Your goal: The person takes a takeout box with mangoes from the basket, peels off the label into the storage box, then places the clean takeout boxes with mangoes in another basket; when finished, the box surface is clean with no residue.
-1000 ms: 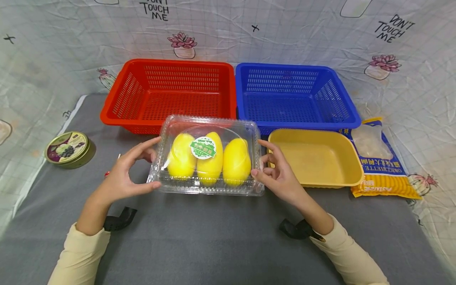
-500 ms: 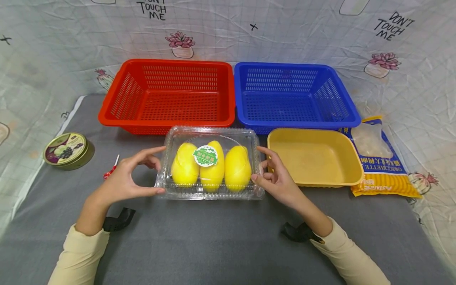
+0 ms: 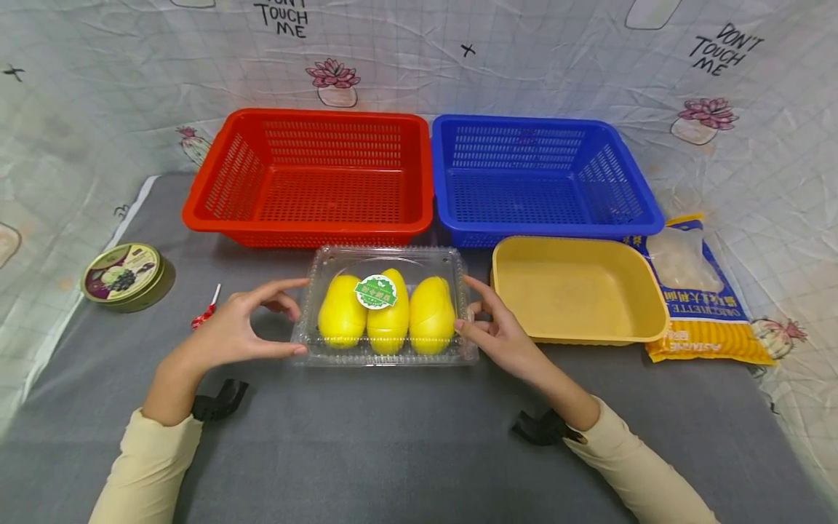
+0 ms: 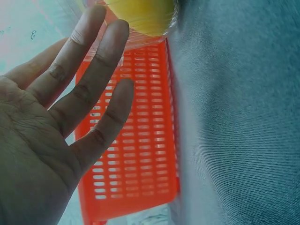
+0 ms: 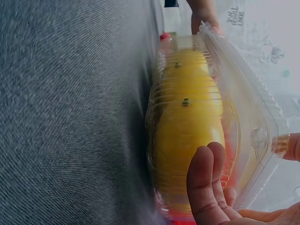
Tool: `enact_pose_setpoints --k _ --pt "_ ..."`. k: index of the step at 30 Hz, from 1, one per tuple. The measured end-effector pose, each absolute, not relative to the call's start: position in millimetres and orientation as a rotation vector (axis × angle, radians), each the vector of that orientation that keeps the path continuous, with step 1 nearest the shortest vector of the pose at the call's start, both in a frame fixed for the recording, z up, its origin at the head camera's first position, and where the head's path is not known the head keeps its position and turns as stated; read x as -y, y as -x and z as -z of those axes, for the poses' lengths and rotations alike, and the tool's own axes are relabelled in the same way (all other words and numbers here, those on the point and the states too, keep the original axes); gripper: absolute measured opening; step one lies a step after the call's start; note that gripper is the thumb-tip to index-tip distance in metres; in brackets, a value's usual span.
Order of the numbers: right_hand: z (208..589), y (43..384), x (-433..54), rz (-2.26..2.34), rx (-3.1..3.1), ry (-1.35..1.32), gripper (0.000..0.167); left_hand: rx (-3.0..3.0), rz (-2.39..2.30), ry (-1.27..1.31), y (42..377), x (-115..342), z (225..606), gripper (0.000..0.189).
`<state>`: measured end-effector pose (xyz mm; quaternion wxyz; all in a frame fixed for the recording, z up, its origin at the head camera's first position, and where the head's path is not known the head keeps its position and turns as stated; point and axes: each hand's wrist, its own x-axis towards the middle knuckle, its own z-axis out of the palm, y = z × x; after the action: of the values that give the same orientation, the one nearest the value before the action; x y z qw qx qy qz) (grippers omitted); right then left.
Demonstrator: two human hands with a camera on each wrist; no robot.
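A clear plastic clamshell box [image 3: 419,256] of three yellow mangoes [image 3: 388,327] sits at the middle of the grey table, a green-and-white label on its lid. My left hand [image 3: 229,324] holds its left end, thumb at the front corner and index finger further back. At the right end, my right hand [image 3: 500,327] grips the rim between thumb and fingers. In the right wrist view the box [image 5: 255,136] lies on or just over the cloth, with fingertips [image 5: 201,164] against its side wall. The left wrist view shows long, nearly straight fingers [image 4: 89,93]; the thumb is hidden there.
A red basket [image 3: 308,236] and a blue basket [image 3: 550,231] stand behind the box. To the right are a yellow tray [image 3: 576,291] and a pasta bag [image 3: 710,320]. A round tin [image 3: 131,276] and a red lollipop [image 3: 204,316] lie left.
Both hands have lowered the mango box toward the tabletop and drawn it slightly away from the red basket. The lollipop beside the left hand has come into fuller view.
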<state>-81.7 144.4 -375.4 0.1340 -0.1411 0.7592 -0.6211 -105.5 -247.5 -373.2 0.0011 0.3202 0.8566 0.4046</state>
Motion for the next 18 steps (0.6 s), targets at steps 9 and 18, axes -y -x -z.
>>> enact_pose_setpoints --k 9,18 --pt "382.4 88.7 -140.9 1.751 -2.209 0.438 0.069 -2.69 -1.238 -0.965 112.2 249.1 380.3 0.089" --pt "378.7 91.3 -141.7 1.593 -2.318 0.436 0.07 -2.71 -1.197 -0.947 111.6 250.8 379.2 0.089"
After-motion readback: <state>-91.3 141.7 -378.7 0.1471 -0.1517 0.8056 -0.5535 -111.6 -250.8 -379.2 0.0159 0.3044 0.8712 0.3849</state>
